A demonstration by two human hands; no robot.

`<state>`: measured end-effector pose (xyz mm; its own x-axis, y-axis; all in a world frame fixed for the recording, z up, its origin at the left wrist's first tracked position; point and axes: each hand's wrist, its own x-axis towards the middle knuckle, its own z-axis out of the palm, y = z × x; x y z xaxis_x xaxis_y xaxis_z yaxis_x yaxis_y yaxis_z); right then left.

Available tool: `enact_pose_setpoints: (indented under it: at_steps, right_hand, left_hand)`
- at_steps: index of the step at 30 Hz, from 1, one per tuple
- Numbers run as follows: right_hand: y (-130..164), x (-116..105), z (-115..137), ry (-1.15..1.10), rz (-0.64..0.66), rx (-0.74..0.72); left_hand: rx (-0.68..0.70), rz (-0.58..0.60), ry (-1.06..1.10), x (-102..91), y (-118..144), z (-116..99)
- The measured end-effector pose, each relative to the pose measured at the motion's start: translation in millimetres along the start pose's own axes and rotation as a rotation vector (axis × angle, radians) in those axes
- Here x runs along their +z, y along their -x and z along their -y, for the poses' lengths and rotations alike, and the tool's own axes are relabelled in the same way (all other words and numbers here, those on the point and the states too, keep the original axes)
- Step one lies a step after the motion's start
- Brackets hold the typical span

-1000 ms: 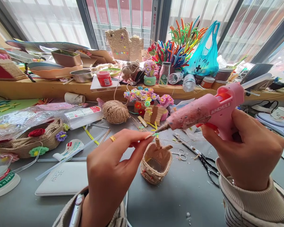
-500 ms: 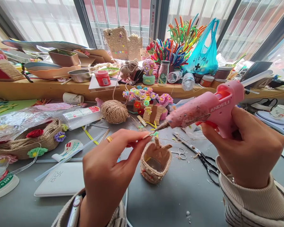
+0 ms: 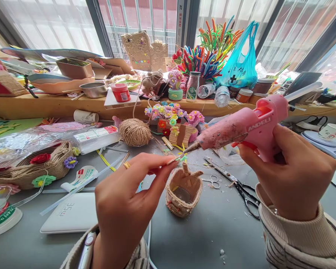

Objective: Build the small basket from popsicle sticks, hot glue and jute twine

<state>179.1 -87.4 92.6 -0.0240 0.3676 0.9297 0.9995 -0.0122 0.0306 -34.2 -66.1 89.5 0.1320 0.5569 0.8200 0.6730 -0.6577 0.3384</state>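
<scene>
I have my right hand [image 3: 288, 175] wrapped around the pink hot glue gun [image 3: 240, 129], grip closed on its handle with a finger by the red trigger. Its nozzle tip touches the small green flower piece [image 3: 181, 158], which my left hand [image 3: 126, 201] pinches between fingertips, grip closed on it, above the table [image 3: 212, 239]. As I judge it, I am at the gluing step: a dab goes onto the back of the piece. The next move calls for a light squeeze and a steady nozzle, keeping my fingertips clear of the hot tip.

Directly below sits the little twine basket [image 3: 183, 194], open at the top; it looks hollow inside, with a pale patch at the bottom that I cannot identify. At the left, a larger woven basket [image 3: 30, 168] carries red, purple and green flowers on its side. Scissors [image 3: 235, 185] lie just right of the little basket, and a ball of jute twine [image 3: 134, 132] rests farther back.
</scene>
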Motion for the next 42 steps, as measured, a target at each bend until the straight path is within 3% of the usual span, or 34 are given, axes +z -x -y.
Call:
enact_pose_setpoints:
  at_steps: [42]
  right_hand:
    - [-2.3, 0.7, -9.8, 0.047, -0.014, -0.014]
  left_hand:
    - [-0.108, -0.021, 0.014, -4.0, -0.1, -5.6]
